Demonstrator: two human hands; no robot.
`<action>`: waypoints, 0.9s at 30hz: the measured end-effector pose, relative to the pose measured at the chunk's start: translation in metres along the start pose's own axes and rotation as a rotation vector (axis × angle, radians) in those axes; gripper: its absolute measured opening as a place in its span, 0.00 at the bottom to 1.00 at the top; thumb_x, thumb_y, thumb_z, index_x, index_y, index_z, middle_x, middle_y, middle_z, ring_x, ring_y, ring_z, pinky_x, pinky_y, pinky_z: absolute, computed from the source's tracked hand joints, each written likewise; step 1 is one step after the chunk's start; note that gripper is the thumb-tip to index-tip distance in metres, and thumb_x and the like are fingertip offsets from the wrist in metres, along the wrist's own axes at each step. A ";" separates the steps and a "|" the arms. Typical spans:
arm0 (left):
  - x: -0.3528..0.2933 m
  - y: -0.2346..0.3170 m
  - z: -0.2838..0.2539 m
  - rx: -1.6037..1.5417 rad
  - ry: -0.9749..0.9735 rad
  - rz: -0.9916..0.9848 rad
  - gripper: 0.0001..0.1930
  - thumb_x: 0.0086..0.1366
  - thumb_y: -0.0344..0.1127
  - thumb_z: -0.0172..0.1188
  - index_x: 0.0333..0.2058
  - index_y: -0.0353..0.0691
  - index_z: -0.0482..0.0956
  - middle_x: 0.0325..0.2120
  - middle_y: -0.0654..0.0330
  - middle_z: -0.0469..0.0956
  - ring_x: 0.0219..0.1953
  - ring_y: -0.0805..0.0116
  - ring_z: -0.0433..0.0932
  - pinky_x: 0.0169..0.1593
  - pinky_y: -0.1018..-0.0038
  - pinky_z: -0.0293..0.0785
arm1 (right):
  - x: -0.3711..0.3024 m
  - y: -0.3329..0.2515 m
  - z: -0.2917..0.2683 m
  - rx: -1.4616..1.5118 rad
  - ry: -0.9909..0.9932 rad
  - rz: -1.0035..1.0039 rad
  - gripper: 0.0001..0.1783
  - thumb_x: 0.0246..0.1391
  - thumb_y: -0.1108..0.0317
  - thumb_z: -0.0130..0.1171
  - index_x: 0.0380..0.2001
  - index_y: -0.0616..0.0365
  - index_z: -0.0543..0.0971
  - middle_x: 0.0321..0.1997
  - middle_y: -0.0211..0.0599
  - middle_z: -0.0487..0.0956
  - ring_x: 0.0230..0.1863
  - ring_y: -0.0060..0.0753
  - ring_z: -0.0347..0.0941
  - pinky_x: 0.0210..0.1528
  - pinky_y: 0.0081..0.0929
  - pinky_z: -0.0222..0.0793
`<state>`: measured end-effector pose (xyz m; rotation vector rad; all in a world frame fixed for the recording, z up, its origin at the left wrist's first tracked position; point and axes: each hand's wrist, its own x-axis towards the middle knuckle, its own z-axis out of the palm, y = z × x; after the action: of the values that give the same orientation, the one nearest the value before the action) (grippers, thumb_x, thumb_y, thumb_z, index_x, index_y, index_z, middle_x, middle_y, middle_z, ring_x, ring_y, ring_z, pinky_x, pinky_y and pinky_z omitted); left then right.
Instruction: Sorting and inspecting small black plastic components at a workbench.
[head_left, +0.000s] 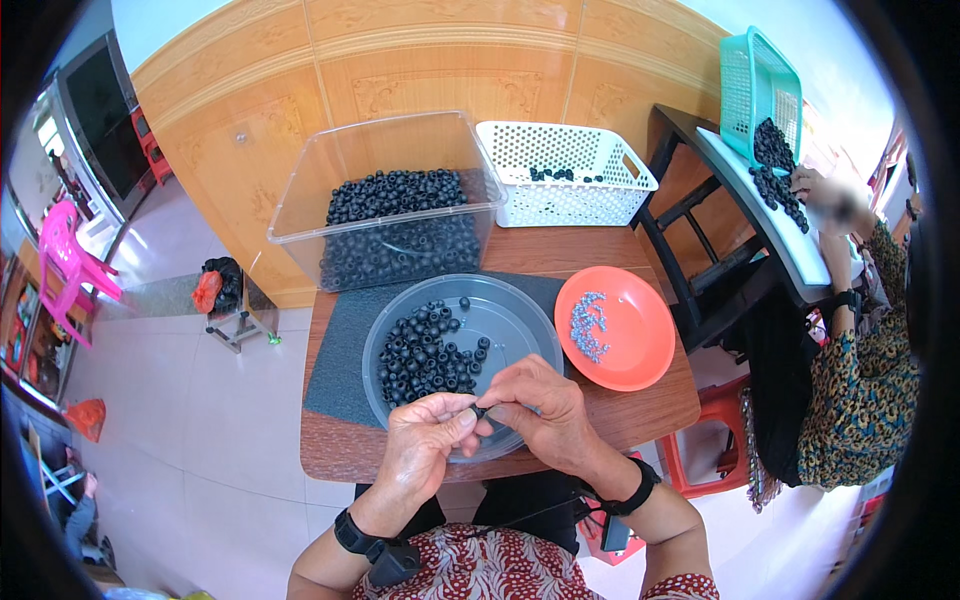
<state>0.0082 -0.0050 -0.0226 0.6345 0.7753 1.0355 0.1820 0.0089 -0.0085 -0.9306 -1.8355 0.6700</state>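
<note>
Above the near rim of a clear grey round basin [520,310], my two hands meet fingertip to fingertip. A small dark piece [480,411] shows between them, mostly covered by the fingers; it resembles the black ring-like parts in the basin. My left hand [428,442] pinches it from the left with thumb and forefinger. From the right, my right hand [545,412] has its thumb and fingers closed on the same piece. A heap of round black parts with holes [420,350] fills the basin's left half. Right of it, an orange plate [640,335] carries many tiny silvery-blue pieces [588,325].
Behind the basin stand a large clear bin [290,230] of black parts and a white perforated basket [560,208] with a few more. The wooden table [340,445] bears a dark mat [335,375]. On the right, another person [850,370] handles black parts by a green basket [745,90].
</note>
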 end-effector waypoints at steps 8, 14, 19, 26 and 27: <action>0.001 -0.002 0.001 0.032 -0.003 -0.005 0.09 0.59 0.24 0.57 0.39 0.28 0.76 0.26 0.50 0.79 0.24 0.70 0.75 0.30 0.79 0.73 | 0.001 -0.003 -0.002 -0.008 -0.030 -0.007 0.11 0.40 0.80 0.61 0.30 0.57 0.80 0.30 0.33 0.76 0.35 0.33 0.71 0.37 0.26 0.66; 0.002 -0.004 -0.001 0.022 0.004 0.002 0.08 0.58 0.24 0.58 0.38 0.29 0.76 0.27 0.50 0.79 0.25 0.71 0.76 0.28 0.79 0.72 | 0.003 -0.004 -0.002 0.005 -0.042 0.053 0.10 0.39 0.80 0.63 0.29 0.58 0.79 0.30 0.32 0.77 0.34 0.31 0.71 0.36 0.25 0.66; 0.001 -0.002 0.000 0.021 -0.012 0.002 0.08 0.60 0.24 0.56 0.38 0.28 0.75 0.27 0.50 0.79 0.24 0.71 0.76 0.29 0.79 0.73 | 0.003 -0.003 -0.002 0.053 -0.059 0.166 0.10 0.39 0.80 0.63 0.29 0.59 0.79 0.30 0.31 0.77 0.33 0.29 0.70 0.36 0.25 0.66; 0.001 -0.002 0.001 0.054 0.016 0.008 0.08 0.60 0.24 0.56 0.39 0.29 0.75 0.27 0.49 0.79 0.24 0.70 0.76 0.28 0.80 0.73 | 0.002 0.002 0.002 0.011 0.006 -0.010 0.09 0.38 0.78 0.63 0.28 0.55 0.79 0.29 0.30 0.76 0.35 0.31 0.69 0.38 0.26 0.65; 0.001 -0.003 0.000 0.041 0.001 0.015 0.08 0.60 0.25 0.56 0.39 0.29 0.75 0.26 0.49 0.79 0.23 0.70 0.76 0.27 0.80 0.73 | 0.002 0.002 0.002 0.001 0.008 -0.003 0.09 0.39 0.76 0.65 0.28 0.54 0.80 0.30 0.29 0.77 0.36 0.28 0.70 0.38 0.24 0.65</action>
<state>0.0101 -0.0050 -0.0250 0.6763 0.7952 1.0361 0.1807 0.0118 -0.0102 -0.9290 -1.8288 0.6646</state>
